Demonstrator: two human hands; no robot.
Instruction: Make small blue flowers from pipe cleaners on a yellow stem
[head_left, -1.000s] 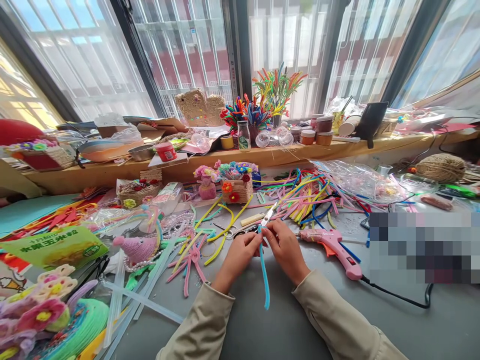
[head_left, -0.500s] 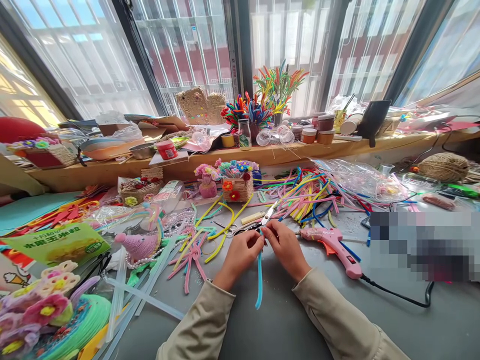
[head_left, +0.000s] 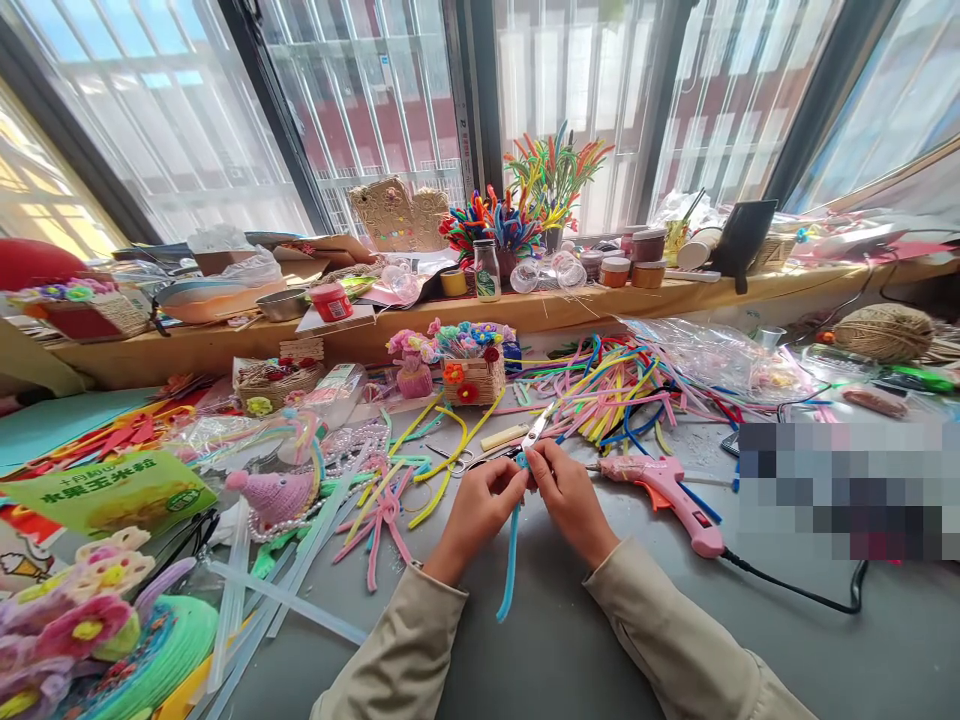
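A light-blue pipe cleaner hangs down from between my hands, with its upper end curled into a small coil at my fingertips. My left hand pinches it from the left side. From the right, my right hand closes thumb and fingers on the same coiled end. Just beyond my fingertips lie scissors with their blades pointing away. A pink glue gun rests to the right of my right hand. Left of my left hand is a pink pipe-cleaner bundle with splayed legs.
Many coloured pipe cleaners are heaped behind my hands. Clear glue sticks and a purple crocheted cone lie at left. A basket of flowers stands near the ledge. The glue gun's black cord runs right.
The pipe cleaner's lower end has swung slightly left, and its blue coil shows more at my fingertips. My hands stay almost in place.
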